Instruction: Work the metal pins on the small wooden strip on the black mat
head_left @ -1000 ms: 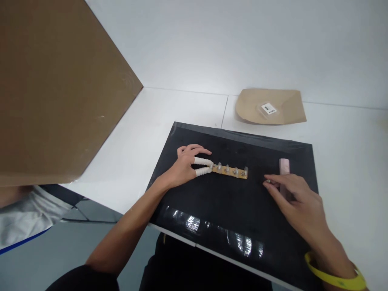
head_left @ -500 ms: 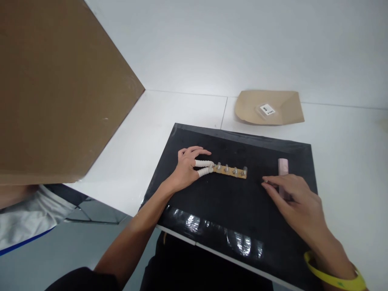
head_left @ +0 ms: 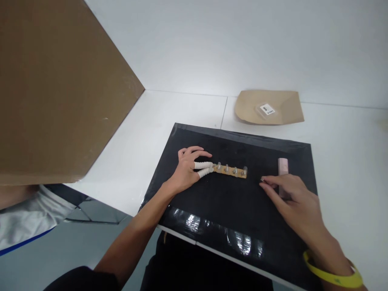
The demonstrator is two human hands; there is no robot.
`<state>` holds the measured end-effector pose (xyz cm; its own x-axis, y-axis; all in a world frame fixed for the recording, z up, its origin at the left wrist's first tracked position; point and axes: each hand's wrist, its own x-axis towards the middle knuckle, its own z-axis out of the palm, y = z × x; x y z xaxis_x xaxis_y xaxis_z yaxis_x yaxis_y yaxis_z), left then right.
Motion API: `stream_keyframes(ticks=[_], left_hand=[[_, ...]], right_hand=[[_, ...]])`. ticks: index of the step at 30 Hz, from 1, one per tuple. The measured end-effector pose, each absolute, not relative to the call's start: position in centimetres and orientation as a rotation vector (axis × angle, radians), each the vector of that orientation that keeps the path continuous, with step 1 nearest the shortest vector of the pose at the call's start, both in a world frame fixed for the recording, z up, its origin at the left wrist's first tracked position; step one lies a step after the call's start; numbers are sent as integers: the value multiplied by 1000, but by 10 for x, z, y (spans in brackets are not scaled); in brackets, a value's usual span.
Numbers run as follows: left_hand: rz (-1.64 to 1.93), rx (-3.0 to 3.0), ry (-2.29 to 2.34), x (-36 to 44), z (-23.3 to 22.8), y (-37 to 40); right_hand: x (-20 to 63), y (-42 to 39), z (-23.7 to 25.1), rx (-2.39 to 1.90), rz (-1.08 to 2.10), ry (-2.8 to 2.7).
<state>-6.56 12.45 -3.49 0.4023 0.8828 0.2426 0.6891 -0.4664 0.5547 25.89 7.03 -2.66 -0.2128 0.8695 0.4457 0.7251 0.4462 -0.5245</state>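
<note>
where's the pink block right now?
In the head view the pink block lies on the black mat near its far right corner, just beyond the right hand, whose fingers partly cover its near end.

The left hand (head_left: pixel 186 169) wears two white ribbed finger cots; the right hand (head_left: pixel 298 204) has a yellow wristband (head_left: pixel 333 275); both forearms are bare.

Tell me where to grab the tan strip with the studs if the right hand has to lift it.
Probably the free right end of the tan strip. It lies flat on the black mat, and the left hand pins its left end with two covered fingertips. Studs stand along the top, so pinch the long edges from above, near the end facing the right hand.
</note>
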Motion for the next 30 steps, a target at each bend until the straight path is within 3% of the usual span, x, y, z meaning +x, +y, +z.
stream_keyframes(ticks=[26, 30], left_hand=[[1095, 2315, 1287, -66, -40, 119], [1170, 2261, 1282, -62, -29, 107]], right_hand=[[249, 71, -28, -1179, 239, -2017], [232, 79, -10, -947, 238, -2164]])
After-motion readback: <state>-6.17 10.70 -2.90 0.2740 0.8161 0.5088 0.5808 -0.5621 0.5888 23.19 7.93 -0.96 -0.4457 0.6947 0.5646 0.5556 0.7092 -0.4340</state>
